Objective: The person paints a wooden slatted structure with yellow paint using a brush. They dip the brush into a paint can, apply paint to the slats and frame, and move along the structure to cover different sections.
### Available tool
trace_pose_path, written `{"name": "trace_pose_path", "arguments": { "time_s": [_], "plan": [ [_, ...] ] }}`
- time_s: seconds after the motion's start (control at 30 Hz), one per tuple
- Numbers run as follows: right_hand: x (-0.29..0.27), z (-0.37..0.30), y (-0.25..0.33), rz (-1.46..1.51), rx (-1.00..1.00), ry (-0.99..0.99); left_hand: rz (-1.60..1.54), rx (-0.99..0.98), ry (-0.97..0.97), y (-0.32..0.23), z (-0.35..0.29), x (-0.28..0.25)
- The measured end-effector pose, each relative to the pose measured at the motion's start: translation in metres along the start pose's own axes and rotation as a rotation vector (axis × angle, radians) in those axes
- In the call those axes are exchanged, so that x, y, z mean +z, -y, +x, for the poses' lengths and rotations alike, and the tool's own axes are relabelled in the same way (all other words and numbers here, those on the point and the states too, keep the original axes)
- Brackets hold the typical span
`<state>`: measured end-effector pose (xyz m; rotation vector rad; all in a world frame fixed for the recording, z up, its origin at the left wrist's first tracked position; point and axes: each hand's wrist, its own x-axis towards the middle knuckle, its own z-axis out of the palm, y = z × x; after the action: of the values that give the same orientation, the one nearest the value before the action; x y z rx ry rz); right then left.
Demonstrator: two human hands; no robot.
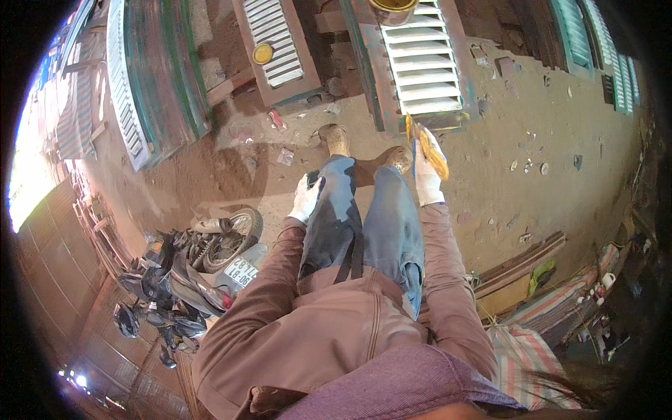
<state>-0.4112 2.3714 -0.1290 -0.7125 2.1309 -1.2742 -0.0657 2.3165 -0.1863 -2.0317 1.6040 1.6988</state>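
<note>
My right hand, in a white glove, holds a yellow-orange piece with a dark-edged tip; its kind is unclear. That tip is close to the lower end of a louvred shutter with pale slats and a worn brown frame. At the top edge, a round can with a yellowish inside rests over the shutter, partly cut off. My left hand, gloved in white as well, lies against my left thigh with its fingers loosely apart and nothing visible in them.
Another louvred shutter bears a small round yellow-topped container. Green-edged shutters lean at far left, others at far right. A motorbike is at left. Planks and a striped sheet lie at right.
</note>
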Motion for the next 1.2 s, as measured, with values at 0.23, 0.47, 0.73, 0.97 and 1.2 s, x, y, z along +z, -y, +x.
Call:
{"name": "trace_pose_path", "arguments": {
  "time_s": [0.23,0.47,0.73,0.97,1.2],
  "plan": [
    [0.084,0.026,0.028,-0.636,-0.196,0.036,-0.079,0.020,-0.073,0.042,0.006,-0.058],
    [0.156,0.013,0.003,-1.092,-0.018,-0.056,0.043,0.082,-0.049,0.039,0.079,-0.174],
    [0.144,-0.031,0.009,-0.914,0.079,-0.197,-0.195,-0.186,0.011,0.015,0.155,-0.301],
    [0.147,-0.035,0.000,-1.052,0.042,-0.054,-0.195,-0.039,0.101,-0.038,0.160,-0.255],
    [0.127,-0.031,0.017,-1.001,0.080,-0.177,-0.049,-0.015,0.178,-0.025,0.124,-0.214]
  ]
}}
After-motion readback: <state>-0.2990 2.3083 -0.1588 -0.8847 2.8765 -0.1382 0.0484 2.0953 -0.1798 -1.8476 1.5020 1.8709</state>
